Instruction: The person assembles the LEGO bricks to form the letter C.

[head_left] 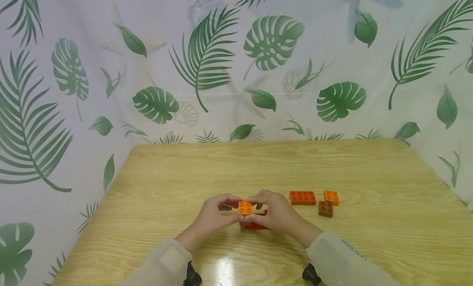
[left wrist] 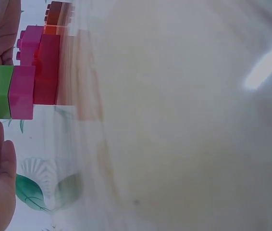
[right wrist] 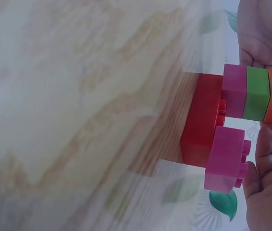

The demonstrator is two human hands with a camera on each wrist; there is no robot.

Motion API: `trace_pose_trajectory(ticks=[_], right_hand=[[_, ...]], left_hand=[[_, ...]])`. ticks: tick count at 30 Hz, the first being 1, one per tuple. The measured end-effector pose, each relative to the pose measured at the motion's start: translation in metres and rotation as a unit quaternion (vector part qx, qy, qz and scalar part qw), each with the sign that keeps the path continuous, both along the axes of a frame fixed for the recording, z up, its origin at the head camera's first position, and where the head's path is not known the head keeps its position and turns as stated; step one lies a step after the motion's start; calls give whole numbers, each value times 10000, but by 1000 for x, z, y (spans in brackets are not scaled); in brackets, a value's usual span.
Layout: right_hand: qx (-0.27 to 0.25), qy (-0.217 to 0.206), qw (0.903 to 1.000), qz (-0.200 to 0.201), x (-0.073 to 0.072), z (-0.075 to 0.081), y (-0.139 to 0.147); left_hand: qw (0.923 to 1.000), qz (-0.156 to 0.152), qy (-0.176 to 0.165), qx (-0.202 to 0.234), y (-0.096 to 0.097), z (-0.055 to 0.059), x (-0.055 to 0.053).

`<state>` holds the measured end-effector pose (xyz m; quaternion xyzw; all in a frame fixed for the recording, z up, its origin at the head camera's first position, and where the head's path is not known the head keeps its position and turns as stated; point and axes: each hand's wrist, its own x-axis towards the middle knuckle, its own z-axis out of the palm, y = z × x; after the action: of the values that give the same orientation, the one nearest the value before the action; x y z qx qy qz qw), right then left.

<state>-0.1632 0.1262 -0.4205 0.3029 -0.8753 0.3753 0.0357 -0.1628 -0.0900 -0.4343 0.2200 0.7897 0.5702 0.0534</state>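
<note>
Both hands meet over a small stack of toy building bricks. My left hand [head_left: 216, 214] pinches the left side of an orange brick [head_left: 245, 208], thumb in front and forefinger behind. My right hand [head_left: 278, 214] pinches the same brick from the right. Beneath the orange brick sits a green brick [right wrist: 257, 94], then a pink brick [right wrist: 234, 90] on one end of a long red brick [right wrist: 202, 120]. A second pink brick [right wrist: 225, 159], with bare studs, is mounted on the red brick's other end, below my right hand. In the head view, the hands partly cover the red brick.
To the right on the wooden table [head_left: 177, 167] lie a long red-orange brick [head_left: 302, 198], an orange brick [head_left: 331, 197] and a brown brick [head_left: 325, 209]. Behind the table hangs a leaf-patterned cloth [head_left: 221, 72].
</note>
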Motion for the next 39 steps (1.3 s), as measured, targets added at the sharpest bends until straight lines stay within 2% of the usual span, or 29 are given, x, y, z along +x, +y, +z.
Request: trace_pose_trajectory(ticks=[7, 18, 26, 30, 39], right_hand=[[-59, -63, 10000, 5, 0, 0, 0], [-98, -9, 9999, -37, -1, -3, 1], [-296, -220, 9993, 40, 1, -7, 5], [-445, -286, 9986, -61, 2, -10, 16], [-584, 246, 9966, -521, -3, -15, 52]], left_hand=[[9995, 91, -305, -4, -1, -2, -2], [9991, 55, -413, -15, -1, -1, -3], [9992, 32, -398, -26, -2, -1, -2], [9991, 21, -423, 23, -2, -1, -2], [9989, 130, -451, -11, -2, -1, -2]])
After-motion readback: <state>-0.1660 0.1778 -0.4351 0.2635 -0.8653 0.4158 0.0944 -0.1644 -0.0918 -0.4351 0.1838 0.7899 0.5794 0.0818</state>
